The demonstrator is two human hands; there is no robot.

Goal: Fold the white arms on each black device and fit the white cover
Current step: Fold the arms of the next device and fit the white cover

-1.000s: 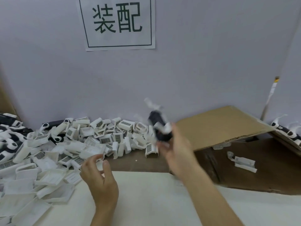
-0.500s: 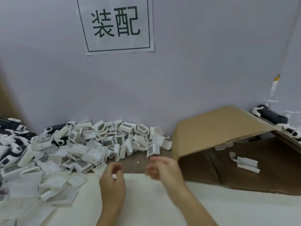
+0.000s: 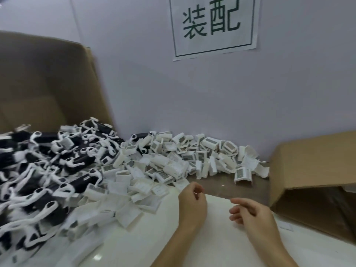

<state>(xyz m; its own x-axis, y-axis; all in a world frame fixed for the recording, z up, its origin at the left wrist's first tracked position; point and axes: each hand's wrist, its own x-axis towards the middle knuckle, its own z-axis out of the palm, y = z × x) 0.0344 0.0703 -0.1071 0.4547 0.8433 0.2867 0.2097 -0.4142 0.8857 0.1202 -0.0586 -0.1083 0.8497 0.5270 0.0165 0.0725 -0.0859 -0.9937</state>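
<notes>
Left hand: the bare left hand (image 3: 192,204) is held over the near white tabletop (image 3: 192,243), fingers loosely curled, nothing seen in its grasp
Right hand: the bare right hand (image 3: 250,214) is held just right of the left one, apart from it, fingers relaxed and slightly bent, nothing held
Black devices: a heap of black plastic devices with white arms (image 3: 38,170) is piled at the left, spreading from the far cardboard to the near left edge
White covers: a heap of small white plastic covers with barcode labels (image 3: 183,160) is spread along the foot of the wall, right of the devices and just beyond the left hand
Cardboard, left: a tall brown cardboard sheet (image 3: 48,83) is stood behind the devices
Cardboard, right: a brown cardboard box flap (image 3: 312,162) is seen at the right, beyond the right hand
Wall: a white paper sign with two dark printed characters (image 3: 213,24) is fixed on the pale wall (image 3: 212,103)
</notes>
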